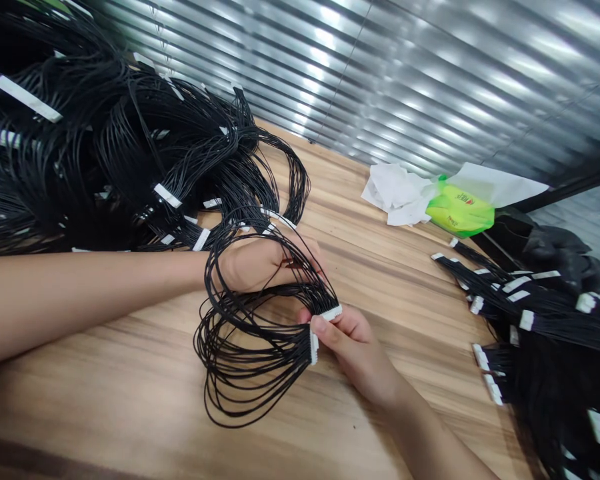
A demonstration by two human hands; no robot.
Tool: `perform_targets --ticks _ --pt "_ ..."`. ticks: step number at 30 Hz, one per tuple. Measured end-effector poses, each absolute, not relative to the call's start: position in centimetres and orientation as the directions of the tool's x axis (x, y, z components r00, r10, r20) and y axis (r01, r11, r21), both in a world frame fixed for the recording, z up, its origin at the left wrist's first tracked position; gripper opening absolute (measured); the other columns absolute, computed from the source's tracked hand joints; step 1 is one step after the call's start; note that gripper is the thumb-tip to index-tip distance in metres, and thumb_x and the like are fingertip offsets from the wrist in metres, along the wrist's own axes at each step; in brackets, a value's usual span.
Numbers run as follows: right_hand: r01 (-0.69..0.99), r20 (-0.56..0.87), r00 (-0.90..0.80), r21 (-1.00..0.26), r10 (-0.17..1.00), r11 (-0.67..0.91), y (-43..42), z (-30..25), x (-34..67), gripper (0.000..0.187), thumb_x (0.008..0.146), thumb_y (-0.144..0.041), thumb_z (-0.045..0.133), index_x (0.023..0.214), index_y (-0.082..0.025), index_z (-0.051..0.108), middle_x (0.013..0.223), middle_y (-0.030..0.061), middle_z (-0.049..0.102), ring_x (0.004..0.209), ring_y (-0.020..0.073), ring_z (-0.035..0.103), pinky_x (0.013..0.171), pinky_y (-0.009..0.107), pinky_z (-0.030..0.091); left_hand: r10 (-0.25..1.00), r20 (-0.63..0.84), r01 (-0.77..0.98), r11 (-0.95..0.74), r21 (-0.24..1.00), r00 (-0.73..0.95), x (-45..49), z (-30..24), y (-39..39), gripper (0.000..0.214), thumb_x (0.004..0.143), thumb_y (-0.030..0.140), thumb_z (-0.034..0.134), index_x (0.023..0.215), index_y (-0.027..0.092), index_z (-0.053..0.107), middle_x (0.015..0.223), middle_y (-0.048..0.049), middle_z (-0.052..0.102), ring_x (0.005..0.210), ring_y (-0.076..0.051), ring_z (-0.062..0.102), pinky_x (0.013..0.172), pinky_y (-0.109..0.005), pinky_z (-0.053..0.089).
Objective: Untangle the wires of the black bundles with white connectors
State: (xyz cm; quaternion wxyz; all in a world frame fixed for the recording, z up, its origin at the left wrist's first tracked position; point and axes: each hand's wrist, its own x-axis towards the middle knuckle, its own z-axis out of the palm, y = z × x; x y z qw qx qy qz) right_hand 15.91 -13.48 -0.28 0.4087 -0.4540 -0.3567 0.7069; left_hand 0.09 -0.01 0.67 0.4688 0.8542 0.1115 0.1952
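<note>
A wire harness of many thin black wires (245,353) hangs in loops between my hands, ending in white multi-pin connectors (325,315). My right hand (350,343) pinches those connectors between thumb and fingers. My left hand (263,263) lies across the table from the left, with the black wires bunched in its fingers and looping over its back. A large heap of similar harnesses with white tags (105,153) touches the left hand's wrist side at the upper left.
A wood-grain table (130,407) lies under everything. At the right stands a second heap of black harnesses with white connectors (530,313), beside a dark cloth (555,247). White paper (397,195) and a green plastic bag (460,211) lie at the far edge, before a ribbed metal shutter (380,67).
</note>
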Motion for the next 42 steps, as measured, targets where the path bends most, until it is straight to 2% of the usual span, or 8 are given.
perform_targets --ticks 7,16,21,26,34,37,39,42 --pt "-0.250 -0.330 -0.291 -0.880 0.898 -0.404 -13.6 0.2 15.8 0.028 0.081 -0.046 0.067 0.080 -0.018 0.073 0.067 -0.0003 0.059 0.060 0.0109 0.049 0.064 0.024 0.044 0.406 0.104 0.043 -0.338 0.940 0.908 0.0 1.5 -0.6 0.019 0.090 0.020 0.053 0.084 0.008 0.067 0.085 -0.0029 0.068 0.074 -0.006 0.060 0.069 -0.011 0.045" --pt "-0.253 -0.326 -0.289 -0.880 0.900 -0.401 -13.6 0.2 15.8 0.026 0.081 -0.044 0.068 0.081 -0.019 0.073 0.067 -0.0013 0.058 0.061 0.0098 0.048 0.063 0.022 0.043 0.413 -0.008 0.133 -0.275 0.952 0.911 -0.1 1.3 -0.7 0.021 0.090 0.026 0.053 0.090 0.011 0.068 0.087 -0.0022 0.069 0.076 -0.007 0.061 0.071 -0.012 0.046" --pt "-0.239 -0.363 -0.266 -0.873 0.893 -0.426 -13.8 0.1 15.7 0.025 0.080 -0.043 0.069 0.083 -0.019 0.072 0.068 -0.0008 0.059 0.062 0.0109 0.050 0.064 0.023 0.044 0.408 0.026 0.079 -0.237 0.968 0.912 0.0 1.5 -0.9 0.020 0.092 0.024 0.053 0.089 0.013 0.069 0.085 0.0008 0.070 0.073 -0.004 0.061 0.069 -0.010 0.045" --pt "-0.205 -0.349 -0.275 -0.889 0.896 -0.409 -13.7 0.1 15.6 0.030 0.080 -0.048 0.067 0.079 -0.018 0.072 0.067 -0.0001 0.059 0.061 0.0118 0.049 0.064 0.025 0.044 0.436 0.015 0.076 -0.192 0.978 0.900 0.1 1.6 -1.1 0.017 0.089 0.023 0.056 0.086 0.013 0.069 0.086 -0.0011 0.070 0.075 -0.006 0.062 0.068 -0.012 0.047" --pt "-0.209 -0.343 -0.195 -0.901 0.919 -0.380 -13.8 -0.2 15.5 0.031 0.079 -0.048 0.067 0.083 -0.018 0.072 0.065 -0.0006 0.058 0.058 0.0117 0.048 0.062 0.026 0.044 0.437 0.140 0.041 -0.379 0.925 0.889 -0.1 1.3 -0.9 0.017 0.091 0.023 0.054 0.091 0.014 0.068 0.091 -0.0018 0.070 0.079 -0.007 0.062 0.074 -0.013 0.047" --pt "-0.260 -0.314 -0.156 -0.902 0.937 -0.345 -13.8 -0.6 15.6 0.029 0.080 -0.047 0.068 0.084 -0.019 0.072 0.065 -0.0013 0.057 0.058 0.0110 0.048 0.060 0.025 0.043 0.446 0.255 -0.032 -0.449 0.893 0.858 0.1 1.2 -0.9 0.023 0.094 0.021 0.047 0.096 0.012 0.067 0.091 -0.0038 0.070 0.082 -0.009 0.063 0.078 -0.016 0.048" --pt "-0.296 -0.288 -0.083 -0.907 0.954 -0.300 -13.9 -1.0 15.6 0.029 0.078 -0.048 0.069 0.082 -0.019 0.072 0.065 -0.0010 0.059 0.059 0.0116 0.049 0.060 0.025 0.043 0.460 0.334 -0.070 -0.501 0.863 0.823 0.3 0.8 -0.7 0.027 0.095 0.019 0.042 0.098 0.012 0.068 0.093 -0.0051 0.071 0.087 -0.010 0.064 0.083 -0.018 0.048" --pt "-0.325 -0.244 0.101 -0.924 0.964 -0.200 -13.7 -1.4 15.6 0.030 0.075 -0.050 0.071 0.080 -0.020 0.071 0.062 -0.0012 0.059 0.056 0.0124 0.049 0.056 0.026 0.042 0.543 0.390 -0.034 -0.552 0.833 0.743 0.5 0.0 -0.3 0.028 0.095 0.018 0.041 0.102 0.014 0.068 0.101 -0.0055 0.070 0.098 -0.012 0.064 0.091 -0.021 0.046"
